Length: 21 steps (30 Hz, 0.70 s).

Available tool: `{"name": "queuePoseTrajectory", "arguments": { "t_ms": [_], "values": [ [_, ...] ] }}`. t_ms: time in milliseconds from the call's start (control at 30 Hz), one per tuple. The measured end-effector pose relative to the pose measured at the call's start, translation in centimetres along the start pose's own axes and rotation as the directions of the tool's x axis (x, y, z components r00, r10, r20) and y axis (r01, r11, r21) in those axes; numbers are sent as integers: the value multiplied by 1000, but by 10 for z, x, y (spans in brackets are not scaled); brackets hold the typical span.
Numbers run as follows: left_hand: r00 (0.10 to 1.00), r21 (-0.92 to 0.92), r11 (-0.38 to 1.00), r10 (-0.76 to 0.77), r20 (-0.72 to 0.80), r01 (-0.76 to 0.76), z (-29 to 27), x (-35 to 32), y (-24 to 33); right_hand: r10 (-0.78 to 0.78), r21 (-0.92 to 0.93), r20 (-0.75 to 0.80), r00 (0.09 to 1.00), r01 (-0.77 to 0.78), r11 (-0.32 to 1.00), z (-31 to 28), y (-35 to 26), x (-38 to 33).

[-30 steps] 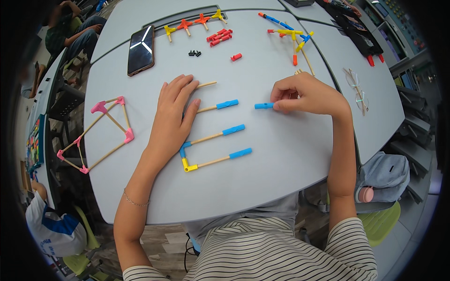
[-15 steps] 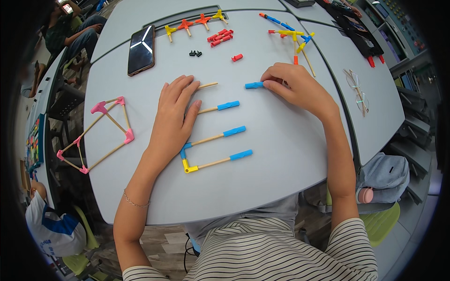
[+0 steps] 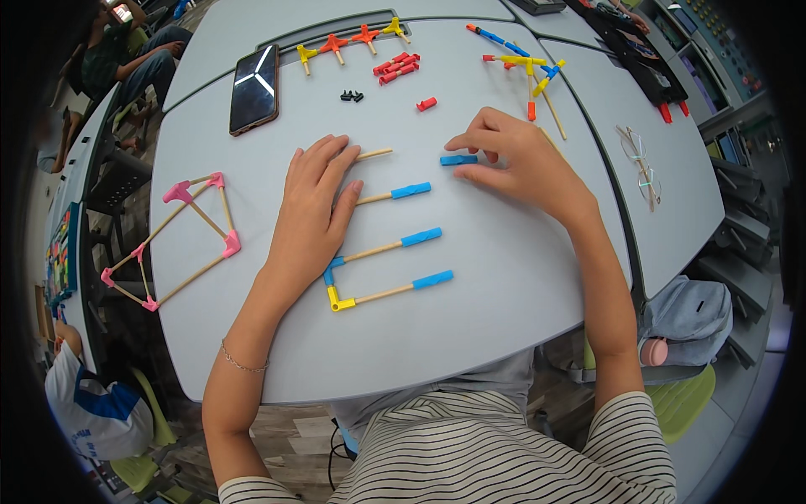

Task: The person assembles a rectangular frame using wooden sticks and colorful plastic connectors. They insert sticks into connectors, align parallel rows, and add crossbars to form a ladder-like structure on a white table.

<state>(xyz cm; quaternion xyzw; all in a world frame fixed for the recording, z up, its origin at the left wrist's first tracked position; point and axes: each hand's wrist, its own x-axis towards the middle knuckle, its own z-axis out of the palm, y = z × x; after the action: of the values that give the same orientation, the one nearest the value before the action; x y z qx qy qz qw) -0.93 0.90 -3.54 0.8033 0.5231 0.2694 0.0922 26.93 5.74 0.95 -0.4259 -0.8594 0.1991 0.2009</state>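
My left hand (image 3: 315,197) lies flat with its fingers stretched over the left part of a stick frame, hiding most of that side. A bare wooden stick (image 3: 374,154) pokes out beyond its fingertips. Below it, three sticks end in blue tube connectors (image 3: 410,191); a yellow corner connector (image 3: 340,300) joins the nearest stick to the frame. To the right, a loose blue tube connector (image 3: 458,160) rests on the table, in line with the bare stick but apart from it. Around its right end, my right hand (image 3: 504,155) holds thumb and fingers apart, not gripping it.
Pink-jointed stick frame (image 3: 232,244) at left; phone (image 3: 253,90) beyond it. Farther back are yellow and orange connectors on sticks (image 3: 333,46), red connectors (image 3: 398,67), small black pieces (image 3: 351,97) and a lone red connector (image 3: 426,104). A multicoloured assembly (image 3: 532,76) and glasses (image 3: 645,172) lie right.
My right hand has let go of the blue tube connector; its thumb and fingers have spread apart. The connector has shifted slightly toward me. My left hand stays in place.
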Motion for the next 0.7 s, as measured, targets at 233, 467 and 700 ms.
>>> {"name": "queuePoseTrajectory", "arguments": {
  "t_ms": [233, 467, 700],
  "values": [
    [1000, -14, 1000, 21, 13, -21, -1, 0, 0, 47, 257, -42, 998, -35, 966, 7, -1, 2],
    [997, -74, 995, 70, -39, -73, -4, 2, 0, 126, 700, 53, 991, -126, 703, 12, 5, 5],
    [996, -148, 988, 30, -78, -42, -2, 1, 3, 91, 674, 159, 983, -175, 718, 19, -3, 6]
  ]
}}
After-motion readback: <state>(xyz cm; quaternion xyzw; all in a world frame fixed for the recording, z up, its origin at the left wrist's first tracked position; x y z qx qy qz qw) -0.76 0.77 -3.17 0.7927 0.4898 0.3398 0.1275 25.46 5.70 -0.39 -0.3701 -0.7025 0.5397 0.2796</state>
